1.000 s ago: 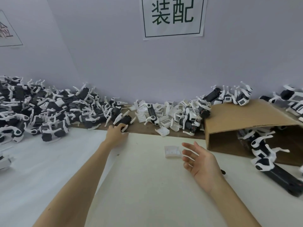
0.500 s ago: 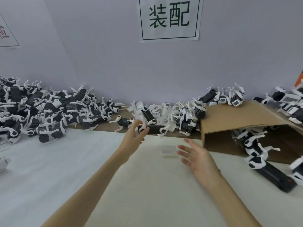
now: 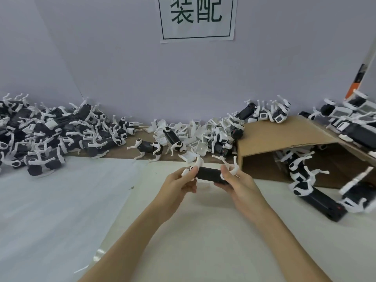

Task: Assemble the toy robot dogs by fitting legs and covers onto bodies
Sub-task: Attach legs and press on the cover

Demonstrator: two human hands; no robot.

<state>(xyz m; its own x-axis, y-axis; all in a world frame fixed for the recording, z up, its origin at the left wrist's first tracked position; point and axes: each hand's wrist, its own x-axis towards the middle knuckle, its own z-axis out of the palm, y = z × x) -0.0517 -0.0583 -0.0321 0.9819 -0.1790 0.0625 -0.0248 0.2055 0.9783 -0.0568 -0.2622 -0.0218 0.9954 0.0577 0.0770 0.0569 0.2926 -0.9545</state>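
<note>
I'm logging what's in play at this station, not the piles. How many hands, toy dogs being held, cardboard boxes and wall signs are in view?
Hands: 2 (left hand, right hand)
Toy dog held between both hands: 1
Cardboard box: 1
Wall sign: 1
Total: 5

Single head view, forward-down over table [image 3: 203, 231], facing wall [image 3: 122, 68].
</note>
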